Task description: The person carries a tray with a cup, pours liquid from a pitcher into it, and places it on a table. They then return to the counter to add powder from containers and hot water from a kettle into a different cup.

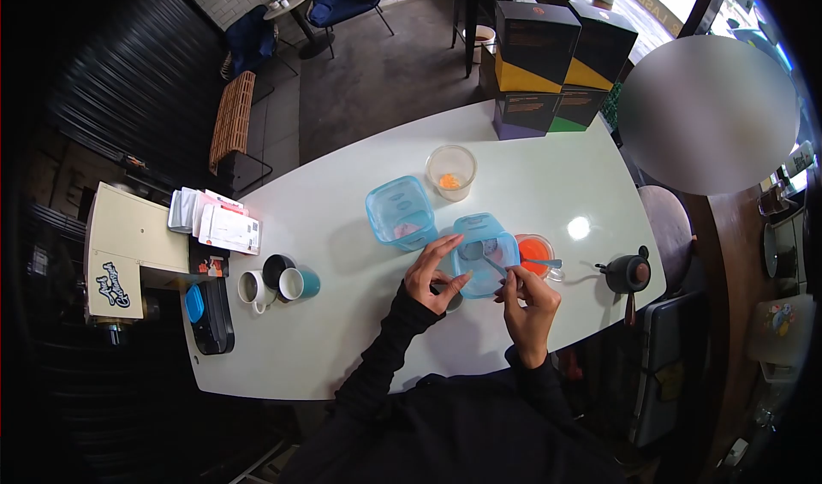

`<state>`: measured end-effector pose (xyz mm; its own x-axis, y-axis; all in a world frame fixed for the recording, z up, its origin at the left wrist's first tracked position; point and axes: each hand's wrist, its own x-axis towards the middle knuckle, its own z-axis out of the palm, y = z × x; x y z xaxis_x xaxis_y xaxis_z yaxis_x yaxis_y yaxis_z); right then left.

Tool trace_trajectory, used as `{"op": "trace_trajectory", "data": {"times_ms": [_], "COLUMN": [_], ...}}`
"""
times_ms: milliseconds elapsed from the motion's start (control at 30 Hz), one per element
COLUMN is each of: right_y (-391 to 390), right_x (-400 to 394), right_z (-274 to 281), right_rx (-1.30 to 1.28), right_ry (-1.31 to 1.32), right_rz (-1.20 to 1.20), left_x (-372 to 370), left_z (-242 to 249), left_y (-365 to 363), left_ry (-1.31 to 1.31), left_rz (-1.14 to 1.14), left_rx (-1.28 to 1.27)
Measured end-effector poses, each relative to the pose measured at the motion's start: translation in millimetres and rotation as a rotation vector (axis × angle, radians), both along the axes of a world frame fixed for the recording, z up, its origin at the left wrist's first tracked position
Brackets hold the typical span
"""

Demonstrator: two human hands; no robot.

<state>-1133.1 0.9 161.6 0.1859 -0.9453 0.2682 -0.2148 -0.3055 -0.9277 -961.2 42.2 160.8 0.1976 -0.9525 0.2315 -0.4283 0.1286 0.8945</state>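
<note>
My right hand (529, 308) pinches the handle of a spoon (494, 265), whose bowl end reaches into a light blue container (482, 289). At that container's left side is my left hand (437, 277), thumb and fingers apart, fingertips at its rim. Below my left hand a small dark cup is partly hidden. Another blue container (399, 212) stands to the upper left with a little pale stuff in it. Right of my hands sits a cup of orange-red liquid (535, 253), a bluish utensil lying across it. Farther back stands a clear cup (451, 173) with orange bits inside.
On the white table (342, 338), several cups (299, 283) stand at left near papers (229, 227) and a black case (211, 317). Stacked dark boxes (535, 47) rise at the back right. A black kettle-like pot (628, 273) sits at the right edge.
</note>
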Motion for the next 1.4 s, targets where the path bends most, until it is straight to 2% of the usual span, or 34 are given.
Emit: {"op": "trace_trajectory", "data": {"times_ms": [433,900,1400], "right_y": [1,-12,-15], "right_x": [-3,-26,-40], "right_z": [-1,15,18], "right_rx": [0.026,0.219,0.238], "right_ry": [-0.063,-0.319,-0.451], "right_rz": [-0.033,-0.068,-0.098], "left_x": [1,-1,-1], "left_z": [0,-1,-8], "left_y": [0,0,-2], "left_ry": [0.005,0.070,0.082], "left_rz": [0.004,0.019,0.022], "left_rx": [0.013,0.057,0.029]}}
